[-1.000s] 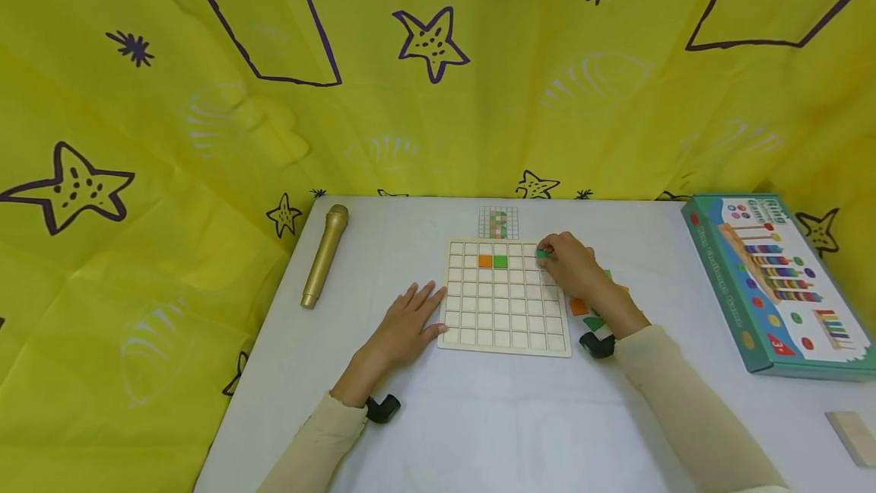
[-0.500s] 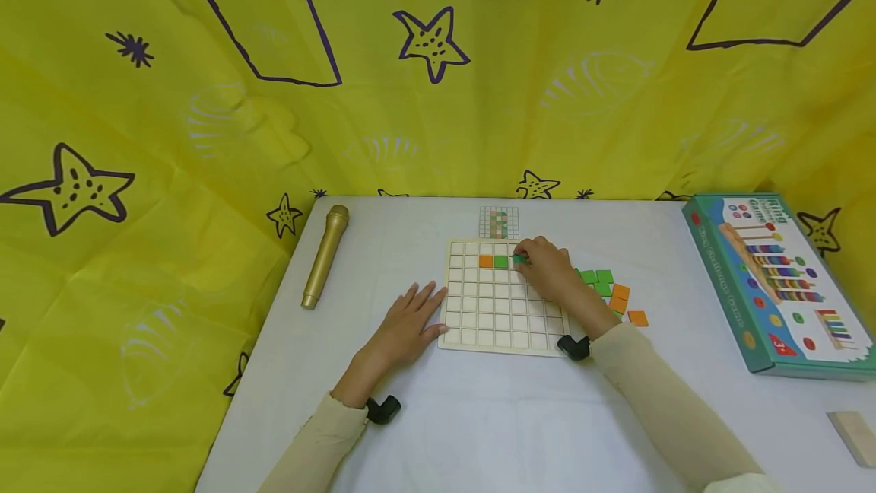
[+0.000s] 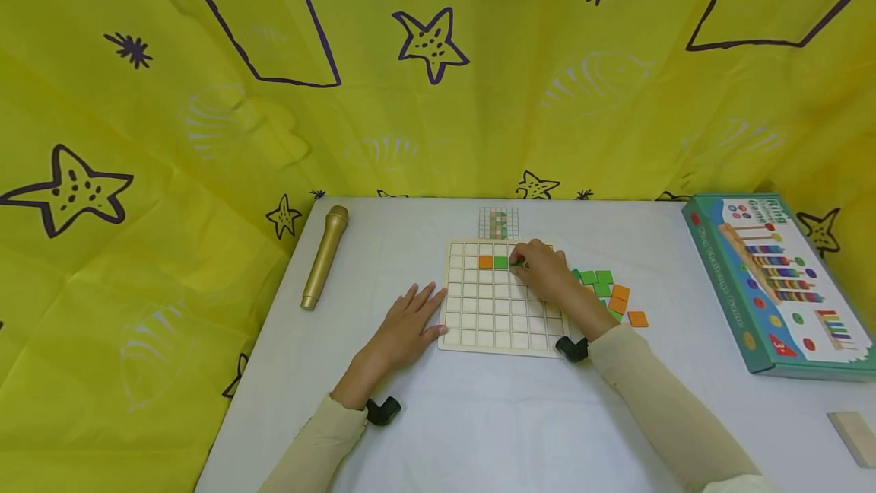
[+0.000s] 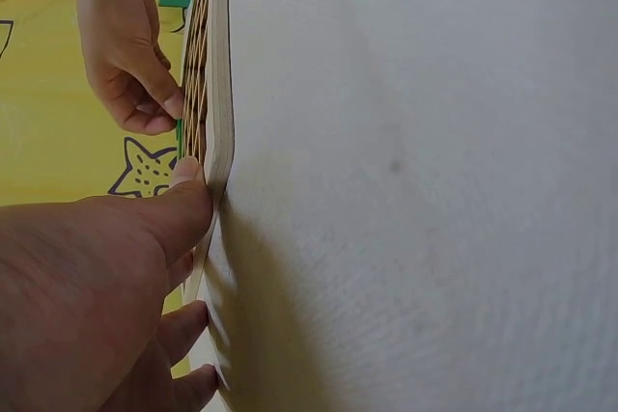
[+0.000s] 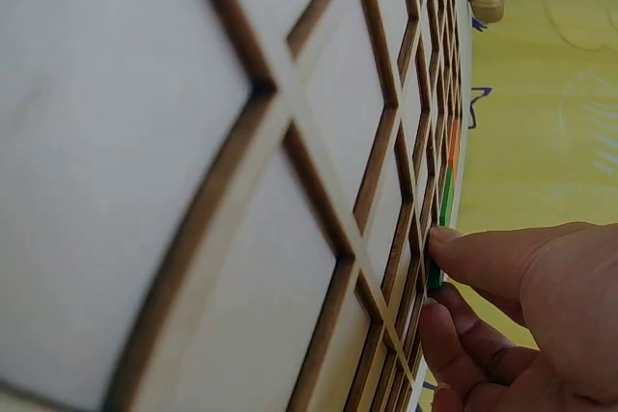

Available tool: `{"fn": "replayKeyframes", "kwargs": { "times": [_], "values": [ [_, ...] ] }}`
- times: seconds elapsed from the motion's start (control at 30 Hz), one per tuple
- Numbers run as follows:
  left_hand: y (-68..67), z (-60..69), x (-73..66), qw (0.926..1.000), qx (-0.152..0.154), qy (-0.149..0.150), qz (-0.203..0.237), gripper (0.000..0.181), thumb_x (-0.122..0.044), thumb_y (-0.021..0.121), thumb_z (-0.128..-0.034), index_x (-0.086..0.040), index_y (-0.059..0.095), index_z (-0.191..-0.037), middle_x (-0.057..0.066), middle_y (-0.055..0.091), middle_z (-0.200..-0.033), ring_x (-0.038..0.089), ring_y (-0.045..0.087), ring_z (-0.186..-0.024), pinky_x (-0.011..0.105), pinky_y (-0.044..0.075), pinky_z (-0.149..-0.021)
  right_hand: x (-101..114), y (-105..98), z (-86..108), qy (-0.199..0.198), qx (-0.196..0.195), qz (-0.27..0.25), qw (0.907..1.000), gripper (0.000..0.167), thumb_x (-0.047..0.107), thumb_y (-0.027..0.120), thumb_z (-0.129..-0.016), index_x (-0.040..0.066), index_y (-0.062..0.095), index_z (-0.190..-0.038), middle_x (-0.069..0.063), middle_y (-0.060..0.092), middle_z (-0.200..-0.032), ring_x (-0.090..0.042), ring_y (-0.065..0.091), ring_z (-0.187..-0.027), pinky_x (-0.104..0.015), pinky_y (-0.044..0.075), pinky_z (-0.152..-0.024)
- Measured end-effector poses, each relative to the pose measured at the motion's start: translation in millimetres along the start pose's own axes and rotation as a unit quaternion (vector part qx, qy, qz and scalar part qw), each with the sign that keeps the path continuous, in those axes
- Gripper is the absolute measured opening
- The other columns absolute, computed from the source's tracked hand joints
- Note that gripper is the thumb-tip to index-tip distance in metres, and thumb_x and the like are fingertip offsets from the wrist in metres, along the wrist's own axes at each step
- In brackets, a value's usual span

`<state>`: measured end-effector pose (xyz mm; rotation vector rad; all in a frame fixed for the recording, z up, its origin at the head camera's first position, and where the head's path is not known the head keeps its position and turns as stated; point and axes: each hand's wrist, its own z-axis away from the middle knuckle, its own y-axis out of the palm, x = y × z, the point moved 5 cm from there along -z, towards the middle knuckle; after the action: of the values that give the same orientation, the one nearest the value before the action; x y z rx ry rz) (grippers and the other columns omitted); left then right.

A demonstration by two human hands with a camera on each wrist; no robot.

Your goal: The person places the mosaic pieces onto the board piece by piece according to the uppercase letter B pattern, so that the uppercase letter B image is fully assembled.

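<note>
The right hand (image 3: 546, 272) has moved leftward from the board's far right corner since a second ago, uncovering more loose tiles; the left hand (image 3: 402, 327) has stayed put. The right hand pinches a green tile (image 5: 436, 275) between thumb and fingertips, at the second row from the far edge of the gridded wooden board (image 3: 472, 312); whether the tile sits in its cell I cannot tell. The left hand, fingers spread, touches the board's left edge. Just left of the pinched tile, a second green tile (image 3: 501, 262) and an orange tile (image 3: 485, 262) lie in neighbouring cells. Loose green and orange tiles (image 3: 602, 289) lie on the table (image 3: 479, 424) right of the board, partly behind the right forearm. Beyond the board's far edge lies a pattern card (image 3: 499, 223). Farther out, a gold microphone (image 3: 325, 257) lies left, a game box (image 3: 787, 287) right, a wooden block (image 3: 852, 438) nearer the person, and yellow patterned cloth (image 3: 438, 120) hangs behind.
</note>
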<state>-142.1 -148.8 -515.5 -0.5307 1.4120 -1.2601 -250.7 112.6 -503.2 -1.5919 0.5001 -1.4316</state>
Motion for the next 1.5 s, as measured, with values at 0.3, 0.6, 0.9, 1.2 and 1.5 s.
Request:
{"fn": "replayKeyframes", "kwargs": {
  "times": [0.3,0.6,0.9,1.2,1.5],
  "values": [
    [-0.9,0.0,0.0,1.0,0.0,0.001,0.001,0.069,-0.047,0.053,-0.1097,-0.022,0.028,-0.169,0.007,0.02,-0.176,0.04,0.012,-0.163,0.063,0.017,-0.128,-5,0,1.0,-0.007,0.001,-0.019,0.9998,0.009,0.015,0.065,-0.106,0.01,0.07,-0.112,-0.011,0.063,-0.113,-0.031,0.06,-0.103,-0.056,0.037,-0.093],
    [-0.9,0.2,-1.1,1.0,0.003,0.003,0.001,0.069,-0.046,0.053,-0.1099,-0.02,0.028,-0.169,0.008,0.021,-0.176,0.042,0.012,-0.163,0.064,0.017,-0.128,-12,-16,14.7,-0.011,-0.001,-0.017,0.9998,0.018,0.015,0.066,-0.105,0.006,0.072,-0.12,-0.015,0.063,-0.117,-0.03,0.059,-0.103,-0.056,0.038,-0.091],
    [-1.0,0.2,-1.2,1.0,0.004,0.0,-0.001,0.07,-0.047,0.052,-0.11,-0.02,0.027,-0.169,0.008,0.02,-0.176,0.041,0.012,-0.163,0.063,0.016,-0.129,-55,-45,34.3,0.031,0.0,-0.016,0.9994,0.039,0.02,0.063,-0.107,-0.001,0.059,-0.14,-0.024,0.06,-0.126,-0.04,0.058,-0.116,-0.062,0.038,-0.097],
    [-2.3,1.8,-3.4,1.0,-0.001,0.003,0.0,0.069,-0.045,0.054,-0.1097,-0.019,0.029,-0.169,0.009,0.021,-0.176,0.042,0.013,-0.163,0.065,0.018,-0.128,-97,-77,58.8,0.125,0.039,-0.033,0.9909,0.05,0.025,0.059,-0.108,-0.009,0.048,-0.143,-0.035,0.051,-0.135,-0.051,0.05,-0.122,-0.07,0.037,-0.104],
    [-0.5,1.3,-1.8,1.0,-0.001,0.001,-0.003,0.07,-0.046,0.053,-0.1098,-0.02,0.028,-0.169,0.008,0.021,-0.176,0.041,0.012,-0.163,0.064,0.017,-0.128,-116,-79,63.1,0.142,0.063,-0.059,0.986,0.046,0.021,0.056,-0.108,-0.013,0.046,-0.137,-0.036,0.049,-0.129,-0.047,0.051,-0.111,-0.064,0.046,-0.103]
  ]
}}
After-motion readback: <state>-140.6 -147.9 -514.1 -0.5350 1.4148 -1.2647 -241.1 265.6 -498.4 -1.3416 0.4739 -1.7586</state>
